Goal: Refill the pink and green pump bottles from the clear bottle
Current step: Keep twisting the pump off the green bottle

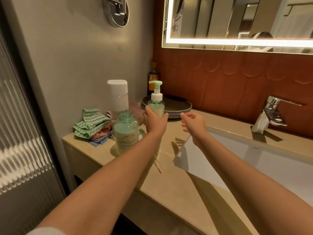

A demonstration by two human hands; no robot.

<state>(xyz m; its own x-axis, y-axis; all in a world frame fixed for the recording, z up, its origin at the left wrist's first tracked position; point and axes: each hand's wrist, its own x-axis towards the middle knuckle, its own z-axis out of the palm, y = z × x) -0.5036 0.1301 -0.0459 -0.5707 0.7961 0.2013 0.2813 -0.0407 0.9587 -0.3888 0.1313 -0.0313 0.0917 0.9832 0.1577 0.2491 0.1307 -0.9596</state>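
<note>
On the beige counter (169, 180), nearest to the camera, a thin pale tube (157, 164) is seen lying flat beside the left forearm. A little further, an uncapped teal-tinted bottle (126, 134) is stood upright with its neck open. It is taken to be the supply bottle, though this cannot be said for sure. Behind it, the green pump bottle (156, 106) is gripped around its lower body by the left hand (155, 120), with thumb and fingers on opposite sides. The bottle is upright with its pump fitted, and whether its base touches the counter is hidden by the hand. Just beside it, the right hand (193, 123) is held loose and empty, the fingers slightly bent. A stack of dark plates (179, 106) is placed behind the bottle. No pink bottle can be made out with certainty.

The step in hand is judged to be the opening of the green pump bottle. For the next move, the white collar must be unscrewed by the right hand while the body is held firm.
</note>
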